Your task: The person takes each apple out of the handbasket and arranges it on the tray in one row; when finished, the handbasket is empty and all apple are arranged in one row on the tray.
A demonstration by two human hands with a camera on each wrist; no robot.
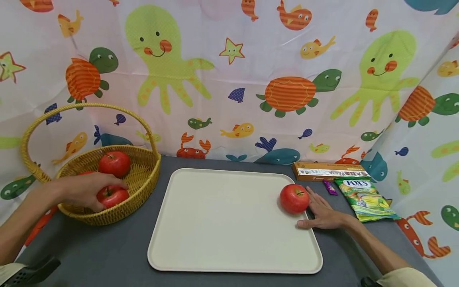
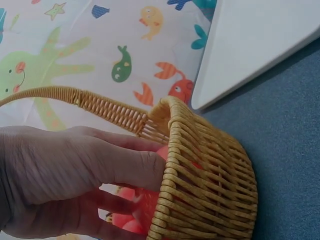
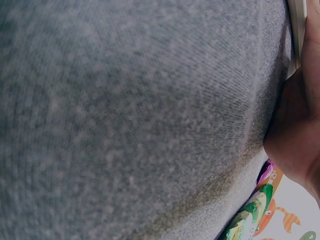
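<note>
My left hand point(image 1: 84, 189) reaches into a yellow wicker basket point(image 1: 148, 185) at the left and grips a red apple point(image 1: 114, 198) near its front rim. Behind it, a second apple point(image 1: 114, 163) lies in the basket, with part of another red one showing past the hand. In the left wrist view, the basket wall hides much of the held apple. One more red apple point(image 1: 294, 198) sits on a cream tray point(image 1: 222, 223), by its right edge. Beside that apple, my right hand point(image 1: 324, 213) rests at the tray's edge with fingers extended, holding nothing.
At the back right lie a brown flat box point(image 1: 330, 171), a small purple-wrapped sweet point(image 1: 330, 187) and a green FOX'S bag point(image 1: 367, 199). The basket's tall handle point(image 1: 97, 105) arches above it. A patterned cloth point(image 1: 222, 71) hangs behind the dark grey table point(image 1: 107, 255).
</note>
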